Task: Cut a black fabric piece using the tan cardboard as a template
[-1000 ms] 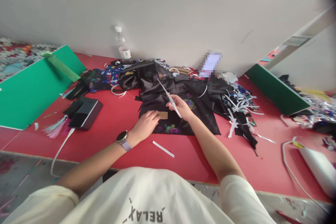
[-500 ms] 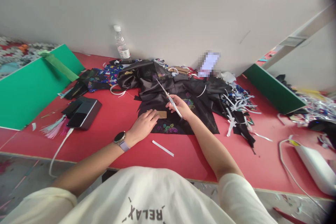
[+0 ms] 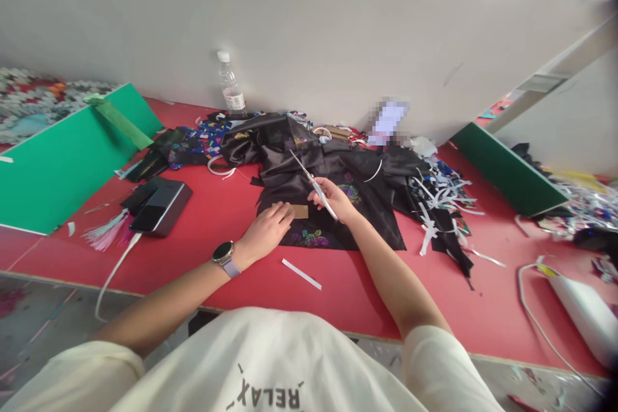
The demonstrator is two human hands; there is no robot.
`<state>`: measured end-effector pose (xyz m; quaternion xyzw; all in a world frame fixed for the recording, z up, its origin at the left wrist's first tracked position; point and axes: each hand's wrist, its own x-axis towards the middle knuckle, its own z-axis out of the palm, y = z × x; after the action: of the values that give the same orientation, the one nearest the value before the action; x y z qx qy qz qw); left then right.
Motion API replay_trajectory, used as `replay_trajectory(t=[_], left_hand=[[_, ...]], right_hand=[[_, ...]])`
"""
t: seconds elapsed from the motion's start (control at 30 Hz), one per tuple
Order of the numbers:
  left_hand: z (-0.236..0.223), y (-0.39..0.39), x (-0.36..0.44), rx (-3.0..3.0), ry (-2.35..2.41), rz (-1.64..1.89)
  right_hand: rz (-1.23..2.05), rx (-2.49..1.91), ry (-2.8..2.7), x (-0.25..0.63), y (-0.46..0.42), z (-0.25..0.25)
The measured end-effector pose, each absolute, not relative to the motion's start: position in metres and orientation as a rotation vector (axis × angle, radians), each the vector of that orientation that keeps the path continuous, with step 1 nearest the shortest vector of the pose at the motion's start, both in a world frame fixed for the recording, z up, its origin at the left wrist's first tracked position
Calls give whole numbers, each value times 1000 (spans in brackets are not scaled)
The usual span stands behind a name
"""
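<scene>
Black satin fabric (image 3: 333, 232) with coloured embroidered flowers lies bunched at the back and flatter toward me. A small tan cardboard strip (image 3: 301, 211) rests on it. My left hand (image 3: 268, 230) lies palm down over the strip's left end, fingers stretched forward and pressing on it, gripping nothing. Just to the right, my right hand (image 3: 334, 198) is closed around a utility knife (image 3: 321, 193) with a pale handle. Its long thin blade points away and to the left, above the fabric. Part of the handle is hidden by my fingers.
A power bank (image 3: 164, 209) with a white cable stands at left, a plastic bottle (image 3: 232, 87) at the back. Green boards (image 3: 72, 167) flank the red table (image 3: 226, 199). A white paper strip (image 3: 302, 274) lies in front; white scraps (image 3: 441, 193) are heaped right.
The whole view has shifted slightly. My left fingers look a little more bent on the cardboard strip; the utility knife stays in my right hand in nearly the same position.
</scene>
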<state>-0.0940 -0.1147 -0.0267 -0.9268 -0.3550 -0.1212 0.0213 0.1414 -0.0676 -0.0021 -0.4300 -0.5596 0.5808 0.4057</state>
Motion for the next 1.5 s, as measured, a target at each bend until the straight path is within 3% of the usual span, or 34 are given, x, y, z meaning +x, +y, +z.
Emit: replay_trajectory(t=[0.57, 0.73, 0.9, 1.0, 1.3, 1.5], left_hand=[[-21, -117, -96, -2878, -1068, -306], [-9, -115, -92, -2815, -1173, -424], [7, -118, -78, -2998, -977, -495], [13, -124, -67, -3122, -931, -435], [12, -136, -54, -3131, -760, -239], [6, -144, -51, -3036, -752, -232]], right_hand=[[1457, -1082, -1406, 142, -68, -3], [1412, -1060, -1350, 143, -71, 3], [1325, -1067, -1256, 139, -83, 24], [1353, -1123, -1185, 139, -104, 39], [1890, -1498, -907, 157, -236, 51], [1951, -1701, -867, 160, -296, 41]])
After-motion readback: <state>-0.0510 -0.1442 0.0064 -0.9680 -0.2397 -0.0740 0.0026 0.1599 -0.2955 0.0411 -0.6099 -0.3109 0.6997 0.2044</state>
